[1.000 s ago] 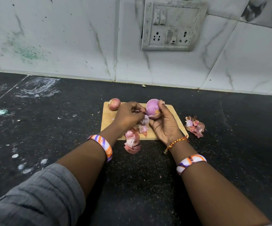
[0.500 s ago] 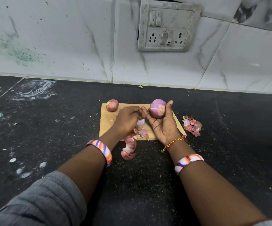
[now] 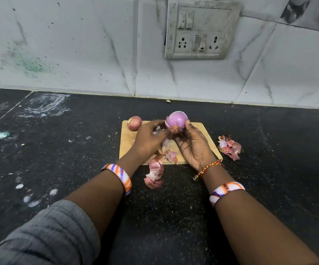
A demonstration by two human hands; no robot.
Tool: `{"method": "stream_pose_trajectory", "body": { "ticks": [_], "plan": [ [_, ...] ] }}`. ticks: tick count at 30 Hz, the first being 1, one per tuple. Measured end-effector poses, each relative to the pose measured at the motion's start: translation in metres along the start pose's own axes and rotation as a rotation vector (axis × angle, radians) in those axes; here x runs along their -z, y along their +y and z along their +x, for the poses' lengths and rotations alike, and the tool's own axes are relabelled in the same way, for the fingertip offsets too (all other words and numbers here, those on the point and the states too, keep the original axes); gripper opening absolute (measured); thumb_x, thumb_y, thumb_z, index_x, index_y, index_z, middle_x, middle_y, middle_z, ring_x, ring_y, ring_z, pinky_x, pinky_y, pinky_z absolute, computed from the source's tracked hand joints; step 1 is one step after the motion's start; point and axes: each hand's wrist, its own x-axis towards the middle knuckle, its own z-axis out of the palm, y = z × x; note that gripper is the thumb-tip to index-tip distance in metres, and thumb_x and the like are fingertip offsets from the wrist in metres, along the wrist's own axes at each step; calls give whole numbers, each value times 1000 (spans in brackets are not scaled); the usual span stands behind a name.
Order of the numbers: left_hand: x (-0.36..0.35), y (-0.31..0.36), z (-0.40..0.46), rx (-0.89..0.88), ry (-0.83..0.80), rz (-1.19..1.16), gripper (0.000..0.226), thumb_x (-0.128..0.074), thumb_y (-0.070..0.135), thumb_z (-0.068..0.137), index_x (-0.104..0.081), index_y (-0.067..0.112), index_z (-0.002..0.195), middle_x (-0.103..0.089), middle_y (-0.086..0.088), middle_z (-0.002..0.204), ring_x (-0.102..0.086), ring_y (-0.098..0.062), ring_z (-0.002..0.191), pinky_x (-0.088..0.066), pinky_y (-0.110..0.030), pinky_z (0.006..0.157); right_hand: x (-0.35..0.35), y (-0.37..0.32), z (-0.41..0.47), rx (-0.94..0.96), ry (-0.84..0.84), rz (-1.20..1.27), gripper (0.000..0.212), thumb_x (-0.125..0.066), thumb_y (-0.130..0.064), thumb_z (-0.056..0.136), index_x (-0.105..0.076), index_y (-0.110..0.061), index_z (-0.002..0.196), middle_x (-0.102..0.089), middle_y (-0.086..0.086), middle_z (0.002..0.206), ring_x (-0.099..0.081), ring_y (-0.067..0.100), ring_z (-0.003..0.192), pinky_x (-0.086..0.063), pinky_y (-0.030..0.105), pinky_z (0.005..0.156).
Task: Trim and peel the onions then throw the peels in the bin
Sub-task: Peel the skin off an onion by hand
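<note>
Head view, centre of the frame. A wooden cutting board [image 3: 128, 142] lies on the dark speckled bench [image 3: 59, 150], below a tiled wall carrying a switch-and-socket plate [image 3: 200, 29] at the upper right. The right hand [image 3: 193, 148] is raised above the board, palm turned upward, its fingers curled around a partly peeled purple onion [image 3: 177, 121], which it grips at the far edge of the board. The left hand [image 3: 149, 138] is closed, its fingertips pinching a strip of skin [image 3: 157, 129] at the onion's lower left side. A second, unpeeled onion [image 3: 134, 122] sits at the board's upper left corner, apart from both hands. Loose peels [image 3: 170, 154] lie on the near edge of the board between the wrists, and a larger curled peel [image 3: 155, 174] rests just beyond that edge on the bench. A separate heap of peels [image 3: 229, 147] lies on the bench to the right of the board. Each wrist bears a striped bangle.
</note>
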Motion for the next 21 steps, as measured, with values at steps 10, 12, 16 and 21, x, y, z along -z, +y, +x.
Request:
{"method": "stream_pose_trajectory", "body": {
  "ticks": [10, 12, 16, 21],
  "plan": [
    [-2, -1, 1, -70, -8, 60, 25, -65, 10, 82, -64, 12, 106, -65, -2, 105, -60, -15, 103, -47, -31, 96, 1, -2, -5, -48, -97, 26, 30, -55, -21, 85, -48, -7, 110, -51, 23, 119, -53, 34, 114, -49, 43, 87],
    [-3, -1, 1, -38, -10, 94, 27, -65, 15, 82, -64, 10, 109, -67, -4, 108, -61, -15, 104, -48, -34, 97, 0, -1, -4, -47, -100, 8, 13, -50, -8, 91, -50, -11, 103, -49, 22, 121, -54, 33, 111, -49, 40, 84],
    [-3, -3, 3, -33, 4, 111, 26, -60, 9, 84, -65, 5, 110, -68, -10, 109, -62, -19, 104, -48, -38, 97, 1, 0, -2, -37, -94, 20, 11, -48, -5, 92, -51, -14, 97, -44, 19, 124, -51, 29, 109, -51, 36, 82],
    [-7, -2, 4, -30, 72, 221, 27, -61, 15, 75, -67, 4, 99, -67, -5, 92, -62, -16, 88, -49, -27, 81, -4, 0, -7, -8, -126, -107, 17, -46, 0, 92, -49, -16, 95, -53, 15, 109, -57, 22, 95, -54, 28, 77]
  ]
}}
